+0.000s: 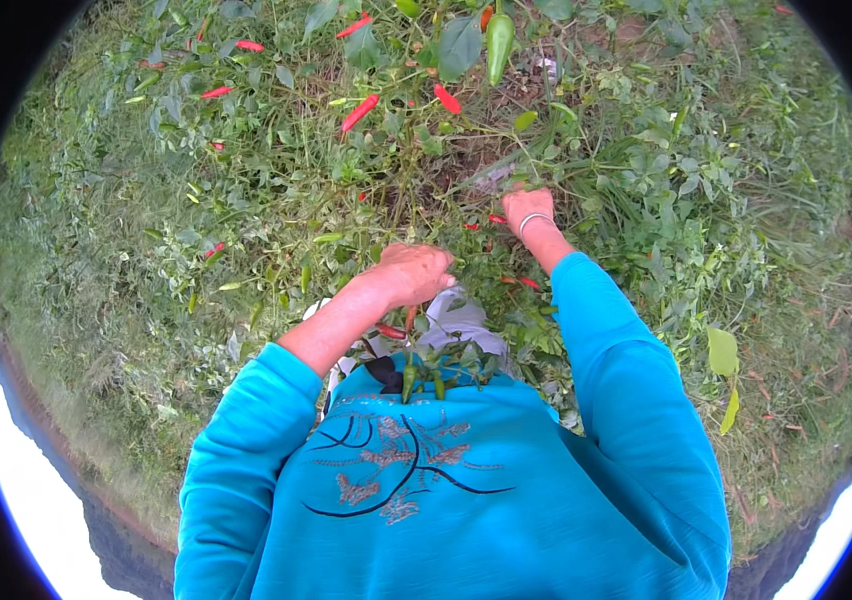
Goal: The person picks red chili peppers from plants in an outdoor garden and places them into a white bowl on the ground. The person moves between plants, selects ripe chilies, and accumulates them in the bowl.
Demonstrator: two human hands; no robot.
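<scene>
My left hand [412,271] is curled above the pale trouser leg [457,319], among chilli plant stems. Its fingers point away from view, so what lies in them cannot be made out. Just below it hang a dark red chilli [390,331] and a green chilli [408,381], the latter against my blue top. Farther forward and to the right, my right hand [528,205], with a silvery bangle [535,222] on the wrist, reaches down into leaves and long grass blades [583,166]. Its fingertips are hidden there. A small red chilli [497,219] lies close beside it.
Chilli plants with red chillies [360,112] and a large green chilli [500,46] rise in front. Weeds and grass crowd both sides. Whitish scraps [493,178] show on the soil beyond my right hand. A yellow-green leaf [723,351] stands out at the right.
</scene>
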